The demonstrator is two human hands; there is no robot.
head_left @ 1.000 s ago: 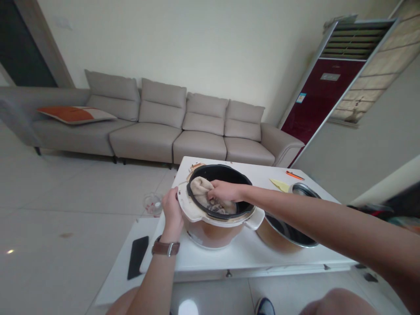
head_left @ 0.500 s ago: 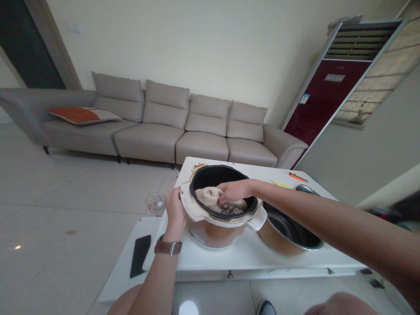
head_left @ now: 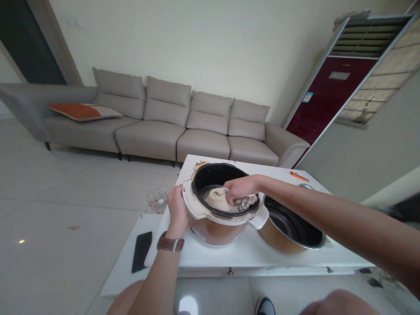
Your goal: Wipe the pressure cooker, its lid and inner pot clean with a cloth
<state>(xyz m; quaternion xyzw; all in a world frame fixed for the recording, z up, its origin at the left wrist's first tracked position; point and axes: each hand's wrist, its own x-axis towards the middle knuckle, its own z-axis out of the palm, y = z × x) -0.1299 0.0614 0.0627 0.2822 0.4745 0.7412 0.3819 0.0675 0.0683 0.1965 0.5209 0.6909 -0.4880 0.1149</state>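
Note:
A pressure cooker body (head_left: 213,232) with a white rim and a dark inside stands on the white table. My left hand (head_left: 177,210) is closed around the handle at its left side. Inside the cooker, my right hand (head_left: 241,188) grips a bunched cloth (head_left: 218,200), pale beige with a dark patterned part, against the near right inner wall. Some of the right fingertips are hidden in the cloth. Just right of the cooker sits a dark inner pot (head_left: 292,223) with a golden-brown outside, partly under my right forearm.
On the white table (head_left: 210,259) an orange cutter (head_left: 299,176) lies at the far right. A black phone (head_left: 142,251) rests on the lower ledge to the left, near a clear plastic bowl (head_left: 156,200). A grey sofa (head_left: 147,135) stands behind.
My right hand has moved the cloth to the right inside the cooker, baring more of the bottom at left. My left hand keeps its hold. The view has shifted slightly.

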